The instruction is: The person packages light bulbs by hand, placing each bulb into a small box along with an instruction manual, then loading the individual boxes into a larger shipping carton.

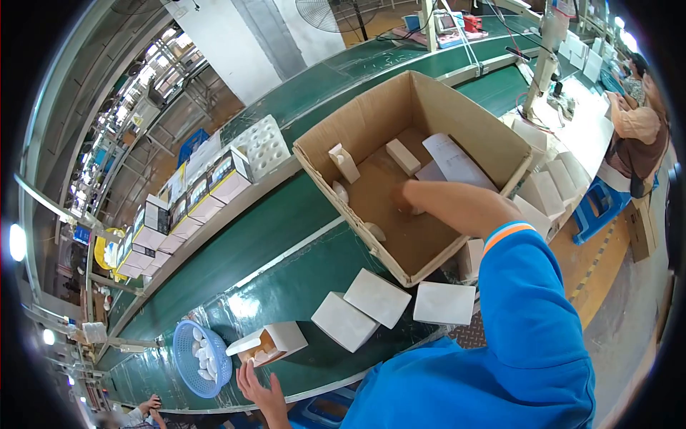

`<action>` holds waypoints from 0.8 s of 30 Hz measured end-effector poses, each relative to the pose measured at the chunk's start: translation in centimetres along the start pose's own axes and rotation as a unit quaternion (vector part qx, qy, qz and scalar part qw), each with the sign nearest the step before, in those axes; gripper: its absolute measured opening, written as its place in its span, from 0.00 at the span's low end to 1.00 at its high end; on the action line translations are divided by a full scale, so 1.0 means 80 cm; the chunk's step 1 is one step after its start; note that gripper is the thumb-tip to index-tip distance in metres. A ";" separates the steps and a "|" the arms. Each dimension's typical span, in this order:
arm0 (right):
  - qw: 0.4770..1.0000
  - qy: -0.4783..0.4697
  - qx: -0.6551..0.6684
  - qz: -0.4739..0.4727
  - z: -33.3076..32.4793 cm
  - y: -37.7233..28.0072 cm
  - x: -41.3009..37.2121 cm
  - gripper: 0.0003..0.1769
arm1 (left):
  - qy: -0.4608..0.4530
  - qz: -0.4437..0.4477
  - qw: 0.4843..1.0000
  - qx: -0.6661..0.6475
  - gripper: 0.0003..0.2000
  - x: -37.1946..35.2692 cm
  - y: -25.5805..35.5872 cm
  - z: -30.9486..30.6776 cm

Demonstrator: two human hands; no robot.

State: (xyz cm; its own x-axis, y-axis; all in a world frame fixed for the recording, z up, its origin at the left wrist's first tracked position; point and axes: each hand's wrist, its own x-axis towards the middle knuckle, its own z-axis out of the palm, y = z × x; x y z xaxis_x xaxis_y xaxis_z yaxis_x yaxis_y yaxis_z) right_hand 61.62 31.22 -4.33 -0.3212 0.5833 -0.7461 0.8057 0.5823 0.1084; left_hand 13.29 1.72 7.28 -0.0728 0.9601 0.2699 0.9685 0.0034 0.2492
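Observation:
My right hand (pixel 406 199) reaches down into a large open cardboard carton (pixel 336 118). Its fingers are curled near the carton floor, with a bit of something white beside them that I cannot identify. Small white boxes (pixel 404 156), rounded white pieces (pixel 375 231) and white paper sheets (pixel 457 161) lie inside the carton. At the lower left, my left hand (pixel 262 392) has its fingers spread, fingertips by the near edge of an open white box (pixel 289 336). White pieces show in that box's mouth. Left of it stands a blue plastic basket (pixel 224 361) holding several rounded white pieces.
Closed white boxes (pixel 377 297) lie between carton and body on the green conveyor belt (pixel 207 300). Printed boxes (pixel 187 214) and a white tray with holes (pixel 261 146) line the far ledge. More white boxes (pixel 541 193) stand right; seated people (pixel 636 136) are beyond.

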 end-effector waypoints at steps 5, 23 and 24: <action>0.998 0.058 -0.002 -0.024 0.015 -0.004 -0.024 0.17 | 0.010 -0.085 0.996 0.009 0.26 -0.055 -0.016 -0.009; 0.943 0.188 0.275 -0.003 -0.050 0.043 0.013 0.23 | 0.005 -0.072 0.997 0.025 0.19 -0.176 -0.068 0.003; 0.931 0.177 0.314 -0.060 -0.046 0.010 0.011 0.27 | 0.001 -0.073 0.997 0.024 0.19 -0.178 -0.064 0.005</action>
State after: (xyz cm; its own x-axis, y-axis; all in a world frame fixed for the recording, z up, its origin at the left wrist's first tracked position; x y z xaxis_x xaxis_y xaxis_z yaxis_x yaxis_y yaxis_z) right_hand 60.19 34.24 -2.48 -0.4813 0.7500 -0.4537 0.8505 0.2742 -0.4488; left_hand 9.44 -11.83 1.79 -0.2151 0.9476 0.2360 0.9577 0.1573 0.2411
